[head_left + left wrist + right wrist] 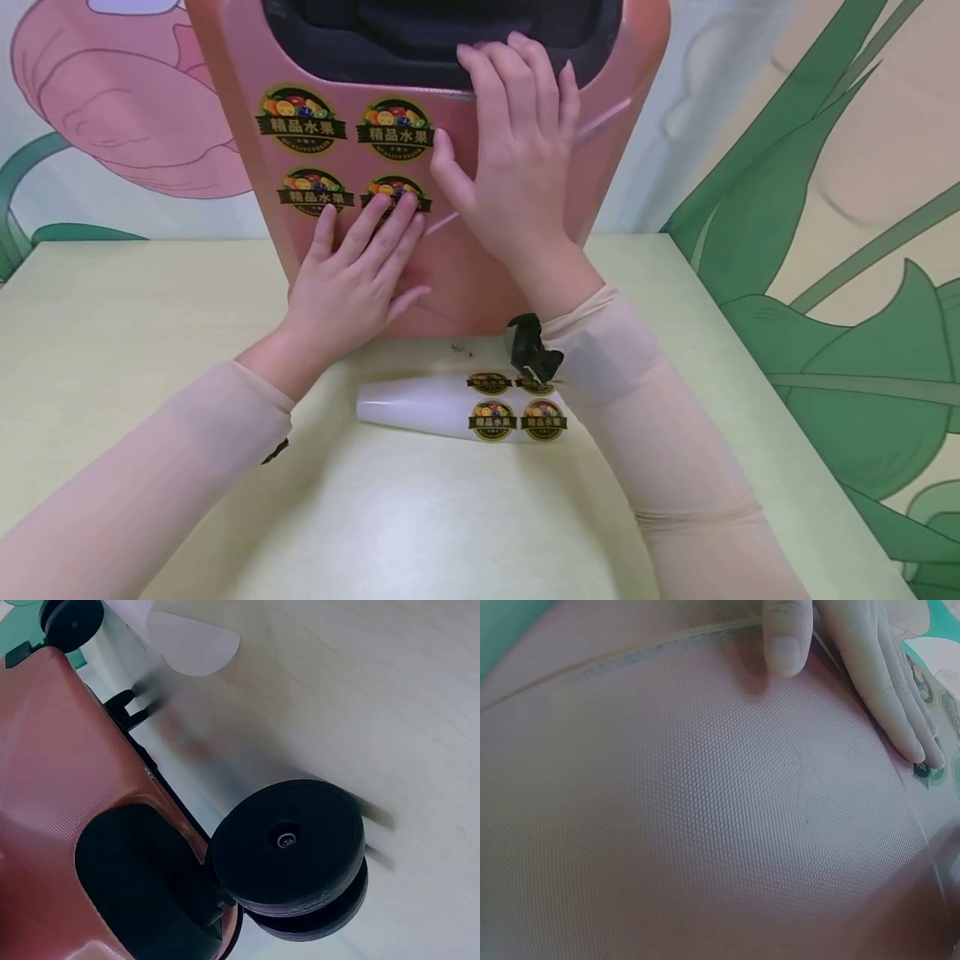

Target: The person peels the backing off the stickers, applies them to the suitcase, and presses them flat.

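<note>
A pink suitcase (pixel 465 283) with a black recessed panel (pixel 427 58) stands on the table. Four-cornered rows of round fruit stickers (pixel 302 121) are on its front. My left hand (pixel 348 279) lies on the suitcase, fingers extended; its fingertips touch the lower right sticker (pixel 393 190) and partly cover it. Higher up, my right hand (pixel 525 158) rests with its fingertips over the panel's lower edge and its thumb beside the upper right sticker (pixel 396 129). Neither hand grips anything visible. Textured pink shell (pixel 727 802) fills most of the right wrist view.
A white, curled sheet (pixel 420 404) bearing several matching stickers lies on the pale table (pixel 360 525) below the hands. Black suitcase wheels (pixel 289 840) show in the left wrist view. Behind stands a wall painted with plants (pixel 810 208).
</note>
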The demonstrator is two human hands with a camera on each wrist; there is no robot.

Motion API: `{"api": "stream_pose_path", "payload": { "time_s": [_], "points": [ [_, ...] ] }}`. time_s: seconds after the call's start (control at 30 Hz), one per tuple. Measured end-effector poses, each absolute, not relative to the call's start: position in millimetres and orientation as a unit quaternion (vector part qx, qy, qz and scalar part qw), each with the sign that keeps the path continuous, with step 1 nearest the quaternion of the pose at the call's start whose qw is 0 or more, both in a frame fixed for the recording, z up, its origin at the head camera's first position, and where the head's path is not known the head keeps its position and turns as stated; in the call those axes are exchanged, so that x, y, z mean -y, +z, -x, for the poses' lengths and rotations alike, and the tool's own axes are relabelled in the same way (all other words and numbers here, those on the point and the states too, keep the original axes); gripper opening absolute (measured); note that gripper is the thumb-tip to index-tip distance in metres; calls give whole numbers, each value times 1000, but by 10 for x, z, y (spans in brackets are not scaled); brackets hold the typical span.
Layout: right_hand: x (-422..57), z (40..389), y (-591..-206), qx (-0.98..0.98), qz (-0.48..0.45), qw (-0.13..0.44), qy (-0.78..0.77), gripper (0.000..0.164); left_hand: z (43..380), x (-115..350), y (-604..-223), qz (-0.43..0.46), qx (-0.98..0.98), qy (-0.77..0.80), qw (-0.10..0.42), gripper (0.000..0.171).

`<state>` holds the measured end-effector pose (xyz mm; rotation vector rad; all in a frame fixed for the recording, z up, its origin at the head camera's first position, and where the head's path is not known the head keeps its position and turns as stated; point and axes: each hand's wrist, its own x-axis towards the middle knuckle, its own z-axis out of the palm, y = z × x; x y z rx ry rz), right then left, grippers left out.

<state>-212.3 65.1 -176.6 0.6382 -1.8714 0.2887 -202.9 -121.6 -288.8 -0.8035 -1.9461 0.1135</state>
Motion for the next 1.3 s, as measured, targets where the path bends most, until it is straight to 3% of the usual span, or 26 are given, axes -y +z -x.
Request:
{"api": "stream_pose_path", "payload": {
  "time_s": [0.13,0.37,0.67,0.83,1.03,1.3],
  "points": [
    [-648,2123,-1775,788,-265,542,124,48,2030,1241,-2876,335,802,53,492,67],
    [-595,2122,-1781,793,-267,536,112,50,2015,1397,-2815,304,789,-6,534,69],
    [-682,2105,-1768,801,-291,514,95,53,1797,1470,-2959,299,838,1,456,67],
    [-835,2003,-1895,772,-385,488,135,45,1620,1551,-3129,312,868,29,386,72],
    [-1020,1716,-2364,785,-495,342,148,40,1425,1594,-3227,311,887,31,341,80],
    [-1406,1459,-2893,863,-464,131,149,38,1255,1636,-3262,296,916,-12,272,84]
  ]
}}
